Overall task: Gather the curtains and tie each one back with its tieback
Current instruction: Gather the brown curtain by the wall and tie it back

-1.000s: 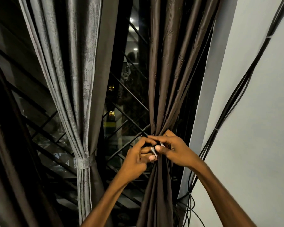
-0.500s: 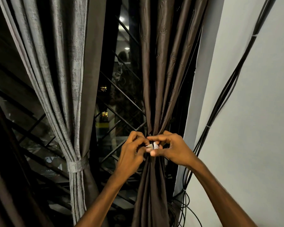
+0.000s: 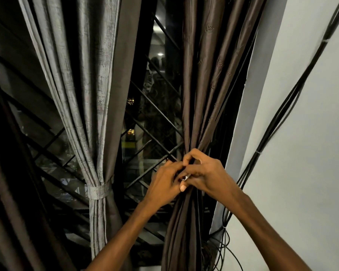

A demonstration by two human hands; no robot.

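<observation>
Head view: brown curtain (image 3: 192,222) gathered vertical.

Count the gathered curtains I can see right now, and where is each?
2 clearly. The grey curtain hangs left of centre, already tied with its tieback. The brown curtain is right of centre, bunched under both hands. Dark fabric at the far left edge may be a third.
</observation>
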